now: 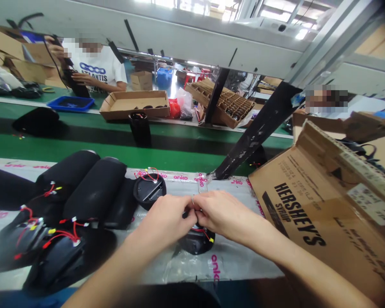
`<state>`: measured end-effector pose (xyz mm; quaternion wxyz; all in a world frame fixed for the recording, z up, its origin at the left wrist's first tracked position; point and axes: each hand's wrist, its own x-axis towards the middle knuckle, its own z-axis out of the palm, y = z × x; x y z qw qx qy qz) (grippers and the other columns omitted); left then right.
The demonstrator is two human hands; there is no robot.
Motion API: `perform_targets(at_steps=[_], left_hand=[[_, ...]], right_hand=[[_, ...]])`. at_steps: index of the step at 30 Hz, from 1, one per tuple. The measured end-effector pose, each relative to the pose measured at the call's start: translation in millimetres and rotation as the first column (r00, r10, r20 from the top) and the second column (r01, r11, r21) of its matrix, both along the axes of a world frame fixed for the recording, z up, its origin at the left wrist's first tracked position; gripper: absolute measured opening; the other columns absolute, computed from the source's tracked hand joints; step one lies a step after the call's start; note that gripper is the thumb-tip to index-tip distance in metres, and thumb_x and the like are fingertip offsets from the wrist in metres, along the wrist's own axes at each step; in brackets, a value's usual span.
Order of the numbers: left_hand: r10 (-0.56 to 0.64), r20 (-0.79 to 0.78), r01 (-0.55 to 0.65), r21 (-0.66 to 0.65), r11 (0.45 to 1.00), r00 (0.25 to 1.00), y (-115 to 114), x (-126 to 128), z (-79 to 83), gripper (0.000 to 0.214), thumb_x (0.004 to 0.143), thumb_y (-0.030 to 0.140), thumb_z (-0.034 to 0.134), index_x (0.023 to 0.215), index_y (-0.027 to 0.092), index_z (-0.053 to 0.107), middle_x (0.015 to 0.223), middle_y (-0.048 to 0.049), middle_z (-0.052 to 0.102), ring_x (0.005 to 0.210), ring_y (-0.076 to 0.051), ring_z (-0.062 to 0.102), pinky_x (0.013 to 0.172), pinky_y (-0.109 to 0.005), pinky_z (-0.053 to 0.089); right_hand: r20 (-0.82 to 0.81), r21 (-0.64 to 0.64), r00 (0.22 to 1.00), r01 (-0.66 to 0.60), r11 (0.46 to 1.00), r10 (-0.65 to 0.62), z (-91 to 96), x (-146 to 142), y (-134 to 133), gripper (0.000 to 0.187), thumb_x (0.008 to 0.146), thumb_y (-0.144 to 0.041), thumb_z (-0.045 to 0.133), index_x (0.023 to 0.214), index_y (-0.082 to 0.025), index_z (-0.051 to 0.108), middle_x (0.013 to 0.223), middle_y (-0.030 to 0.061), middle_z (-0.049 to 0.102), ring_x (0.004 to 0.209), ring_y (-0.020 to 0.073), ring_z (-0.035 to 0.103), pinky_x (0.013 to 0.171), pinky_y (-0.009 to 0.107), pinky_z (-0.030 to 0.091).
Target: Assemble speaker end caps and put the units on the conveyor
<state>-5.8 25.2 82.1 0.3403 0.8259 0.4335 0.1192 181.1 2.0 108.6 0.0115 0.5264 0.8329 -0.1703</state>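
My left hand point(171, 214) and my right hand point(220, 213) meet above a black round-ended cylinder point(195, 247). Fingers and thumbs of both are pinched together, and whatever is between them is hidden. Red wires with a yellow connector point(211, 240) show on the cylinder's end, just below my right hand. Left of my hands, another black cylinder point(144, 194) shows its open end, with red and white wires sticking up. Several more black fabric-covered cylinders point(86, 194) lie on the left, some with loose red wires and white and yellow plugs.
A Hershey's cardboard box point(303, 201) stands close on the right. A dark slanted post point(256, 132) rises behind my hands. Beyond the wrapped bench edge runs a green conveyor belt point(112, 147) carrying an upright black cylinder point(140, 128). Across it a co-worker point(96, 70) handles a dark object.
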Motion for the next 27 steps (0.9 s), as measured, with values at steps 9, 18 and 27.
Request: perform_targets(at_steps=[9,18,27], left_hand=[[-0.223,-0.219,0.261,0.158,0.952,0.95,12.6,7.8,18.4,0.014,0.087,0.01,0.063,0.085,0.021,0.071,0.08,-0.005,0.077,0.073,-0.026,0.071,0.063,-0.031,0.04],[-0.278,-0.106,0.295,0.212,0.932,0.955,15.6,13.7,11.2,0.013,0.084,0.013,0.066,0.09,0.021,0.073,0.087,-0.0064,0.08,0.085,-0.029,0.076,0.069,-0.032,0.047],[-0.076,0.367,0.098,-0.042,0.994,0.927,-2.9,-4.3,-14.4,0.012,0.103,0.029,0.065,0.109,0.022,0.073,0.109,-0.0055,0.083,0.102,-0.026,0.079,0.092,-0.036,0.061]], right_hand=[[-0.238,-0.31,0.925,0.216,0.926,-0.295,4.1,27.3,-25.7,0.031,0.098,-0.022,0.057,0.119,-0.019,0.079,0.067,-0.0015,0.074,0.061,0.0166,0.065,0.061,0.027,0.039],[-0.244,-0.296,0.923,0.22,0.929,-0.297,-9.4,8.8,-29.7,0.024,0.089,-0.009,0.054,0.069,-0.021,0.053,0.05,-0.0052,0.056,0.046,0.0106,0.045,0.054,0.027,0.027],[-0.322,-0.323,0.872,0.264,0.909,-0.368,-22.4,21.1,-44.3,0.03,0.104,-0.019,0.047,0.098,-0.017,0.076,0.059,-0.0043,0.061,0.054,0.0142,0.056,0.057,0.026,0.04]])
